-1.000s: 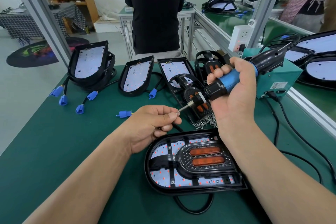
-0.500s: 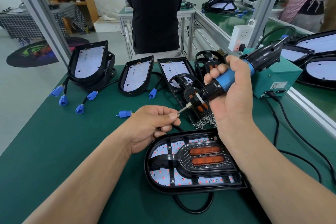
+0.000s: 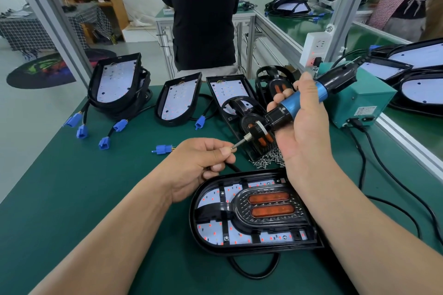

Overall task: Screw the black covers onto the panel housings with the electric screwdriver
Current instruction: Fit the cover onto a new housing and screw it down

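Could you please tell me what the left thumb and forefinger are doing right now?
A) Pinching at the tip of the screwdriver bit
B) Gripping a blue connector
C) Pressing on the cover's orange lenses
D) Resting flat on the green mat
A: the left hand pinches at the tip of the bit of the screwdriver, which the right hand holds up above the bench.

Glossy black plastic cover [image 3: 271, 213] lies on matt green mat [image 3: 72, 199]; beyond the cover, a shiny metal screw pile [image 3: 266, 159].
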